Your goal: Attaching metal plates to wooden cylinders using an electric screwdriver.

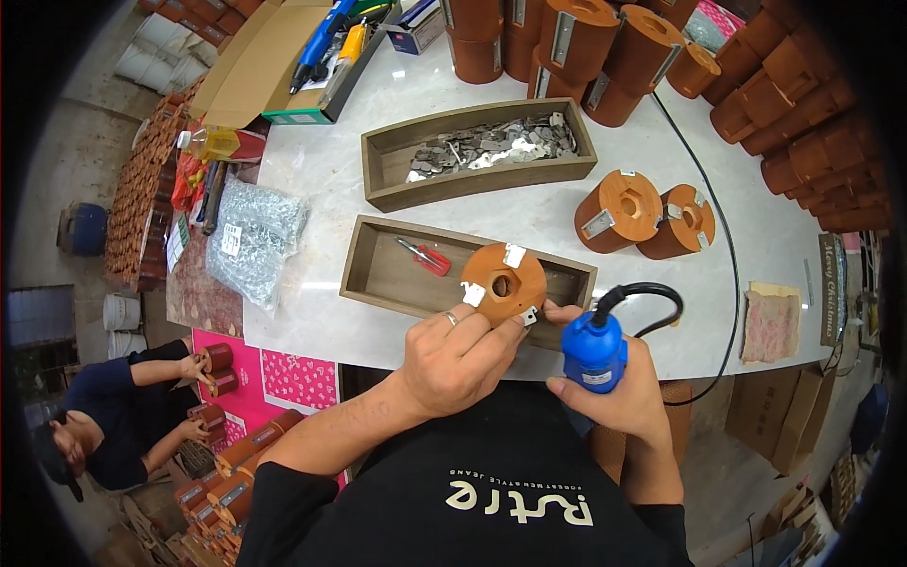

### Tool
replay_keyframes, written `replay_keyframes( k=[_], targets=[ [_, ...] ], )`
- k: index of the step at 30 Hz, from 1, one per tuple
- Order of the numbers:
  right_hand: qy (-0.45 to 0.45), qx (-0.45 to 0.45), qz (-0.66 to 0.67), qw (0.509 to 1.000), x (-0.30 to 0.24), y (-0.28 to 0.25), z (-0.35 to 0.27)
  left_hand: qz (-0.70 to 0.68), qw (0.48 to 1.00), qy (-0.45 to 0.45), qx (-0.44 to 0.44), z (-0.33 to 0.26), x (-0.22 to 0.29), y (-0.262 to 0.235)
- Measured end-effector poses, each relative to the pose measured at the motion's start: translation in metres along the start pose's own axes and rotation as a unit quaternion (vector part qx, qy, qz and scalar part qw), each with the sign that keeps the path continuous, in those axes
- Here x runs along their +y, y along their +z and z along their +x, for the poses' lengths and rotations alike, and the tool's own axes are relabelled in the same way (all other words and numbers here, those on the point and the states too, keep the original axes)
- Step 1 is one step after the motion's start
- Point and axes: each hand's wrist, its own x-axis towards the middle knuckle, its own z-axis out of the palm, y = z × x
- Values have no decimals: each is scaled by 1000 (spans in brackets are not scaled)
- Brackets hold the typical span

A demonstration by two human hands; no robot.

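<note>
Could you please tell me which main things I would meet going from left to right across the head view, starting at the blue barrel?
Blue barrel, bubble-wrapped package, red-handled screwdriver, round brown piece, blue power tool, pinkish rectangular pad.

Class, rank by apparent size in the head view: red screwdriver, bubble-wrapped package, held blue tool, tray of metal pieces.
Largest to smallest:
tray of metal pieces
bubble-wrapped package
held blue tool (nearness may enlarge it)
red screwdriver
</note>
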Motion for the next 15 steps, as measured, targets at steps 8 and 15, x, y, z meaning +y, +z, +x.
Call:
replay_keyframes(
  k=[8, 15],
  targets=[
    [-26, -61, 50, 997, -11, 0, 4, 66, 996, -37, -43, 7, 11, -7],
    [-27, -23, 34, 999, -11, 9, 8, 30, 999, -14, -2, 5, 8, 4]
  ],
)
